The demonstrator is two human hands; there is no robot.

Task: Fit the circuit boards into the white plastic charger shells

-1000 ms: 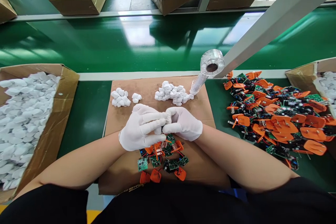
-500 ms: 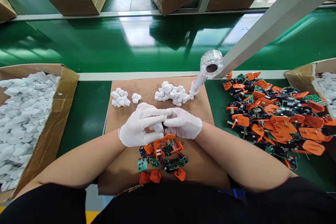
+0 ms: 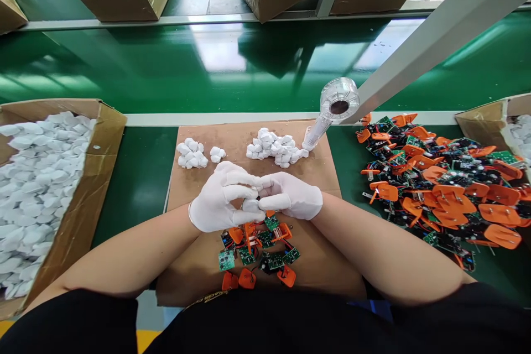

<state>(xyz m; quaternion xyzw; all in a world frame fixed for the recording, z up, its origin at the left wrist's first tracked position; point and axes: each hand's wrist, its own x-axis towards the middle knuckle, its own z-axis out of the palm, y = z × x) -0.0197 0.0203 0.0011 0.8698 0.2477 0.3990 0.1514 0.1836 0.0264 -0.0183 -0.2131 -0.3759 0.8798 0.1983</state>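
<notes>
2 gloved hands: left hand (image 3: pixel 219 200), right hand (image 3: pixel 293 197); 1 white shell (image 3: pixel 251 205) btwn them. 1 cardboard mat (image 3: pixel 234 135). 2 shell piles: small pile (image 3: pixel 191 155), big pile (image 3: pixel 276 148). 1 clear reel (image 3: pixel 339 100). 2 orange-board lots: big heap (image 3: pixel 440 188), small cluster (image 3: pixel 259 249).

an electronics assembly line in a factory. a glossy green conveyor belt (image 3: pixel 207 66) runs across the view, with open cardboard boxes (image 3: pixel 93 177) full of white plastic shells (image 3: pixel 37 188) on both sides of it. on the desk (image 3: pixel 141 177), orange plug parts (image 3: pixel 452 199) and small green circuit boards (image 3: pixel 226 260) lie heaped in bulk by a cardboard work mat (image 3: pixel 232 144).
</notes>
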